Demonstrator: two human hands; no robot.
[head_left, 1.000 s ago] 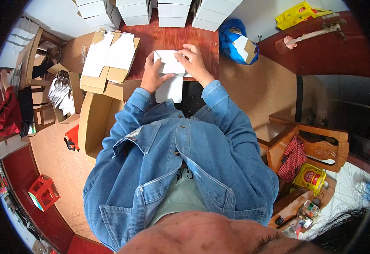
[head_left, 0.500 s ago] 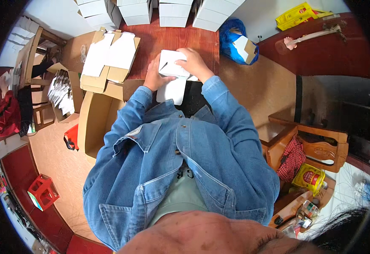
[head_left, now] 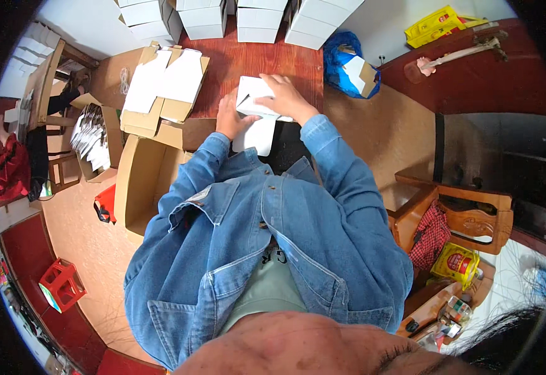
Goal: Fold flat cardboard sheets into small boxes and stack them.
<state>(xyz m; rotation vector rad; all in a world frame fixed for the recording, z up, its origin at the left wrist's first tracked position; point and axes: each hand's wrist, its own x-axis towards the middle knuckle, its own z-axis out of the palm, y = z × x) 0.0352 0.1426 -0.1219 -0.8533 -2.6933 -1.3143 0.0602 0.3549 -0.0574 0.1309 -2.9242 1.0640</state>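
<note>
A small white cardboard box [head_left: 248, 103], partly folded, rests at the near edge of the reddish wooden table. One long white flap [head_left: 257, 136] hangs toward me over the edge. My left hand [head_left: 230, 117] grips the box's left side, its thumb lying across the base of that flap. From the right, my right hand [head_left: 287, 99] is over the box, thumb pressed on its top panel and fingers reaching past the far right corner. A dark slit shows between panels near the left. The undersides of my fingers are hidden.
Stacked white boxes [head_left: 260, 19] line the table's back. Flat white and brown cardboard [head_left: 163, 81] lies to the left, above an open brown carton [head_left: 141, 175]. A blue plastic bag [head_left: 342, 65] is at the right. Another person in a red sleeve [head_left: 9, 169] sits far left.
My right hand's fingers have shifted a little farther over the box's far edge. My left hand has barely moved, and the box stays in place. The other person's hand has moved slightly.
</note>
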